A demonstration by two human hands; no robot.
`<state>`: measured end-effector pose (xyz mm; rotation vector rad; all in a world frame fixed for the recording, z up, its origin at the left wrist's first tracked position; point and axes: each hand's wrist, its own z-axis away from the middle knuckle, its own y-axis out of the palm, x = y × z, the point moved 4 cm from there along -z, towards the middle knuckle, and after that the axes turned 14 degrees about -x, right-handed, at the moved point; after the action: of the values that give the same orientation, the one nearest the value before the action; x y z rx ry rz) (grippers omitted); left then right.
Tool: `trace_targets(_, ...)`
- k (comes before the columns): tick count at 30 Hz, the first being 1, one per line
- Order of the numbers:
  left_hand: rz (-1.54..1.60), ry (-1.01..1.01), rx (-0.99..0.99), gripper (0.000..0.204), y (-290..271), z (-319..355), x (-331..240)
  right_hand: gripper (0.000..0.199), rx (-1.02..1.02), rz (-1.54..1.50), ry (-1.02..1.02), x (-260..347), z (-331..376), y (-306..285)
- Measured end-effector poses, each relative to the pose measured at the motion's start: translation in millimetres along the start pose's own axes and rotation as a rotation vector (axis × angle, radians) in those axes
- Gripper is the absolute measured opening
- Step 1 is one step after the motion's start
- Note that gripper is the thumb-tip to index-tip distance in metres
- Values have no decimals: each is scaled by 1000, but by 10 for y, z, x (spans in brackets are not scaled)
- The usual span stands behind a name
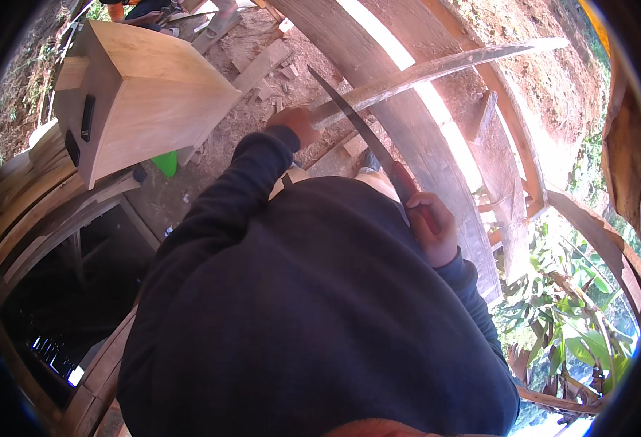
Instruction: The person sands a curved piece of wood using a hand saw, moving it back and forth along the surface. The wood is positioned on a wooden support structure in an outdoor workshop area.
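Note:
My left hand (296,125) is closed around the near end of a long, narrow wooden strip (437,71), which reaches away to the upper right over the planks. In my right hand (435,229) is a handsaw with a red handle (403,182). Its dark, tapering blade (357,122) points up and left, and passes across the strip in the picture, a little right of my left hand. Whether the blade touches the wood, I cannot tell. Its teeth are too small to make out.
A wide board (378,69) runs along the right side. At upper left stands a pale wooden box-like piece (160,87) with dark slots. Wood scraps (263,64) litter the dirt ground. Another person (145,11) is at the top edge. Green plants (583,335) grow at lower right.

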<state>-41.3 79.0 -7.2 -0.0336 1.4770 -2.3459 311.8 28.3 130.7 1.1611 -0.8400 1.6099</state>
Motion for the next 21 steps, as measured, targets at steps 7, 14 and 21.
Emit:
trace_targets(7, -28, -20, -15, 47, 118, 66, -23, 7, -81, -18, -76, -61, -757, 440)
trace_targets(14, -28, 42, -59, 50, 102, 85, -56, 6, -51, -46, -155, -291, -786, 394)
trace_targets(21, -9, 1, -170, 61, 371, -27, 130, 10, -122, 36, -294, -153, -583, 132)
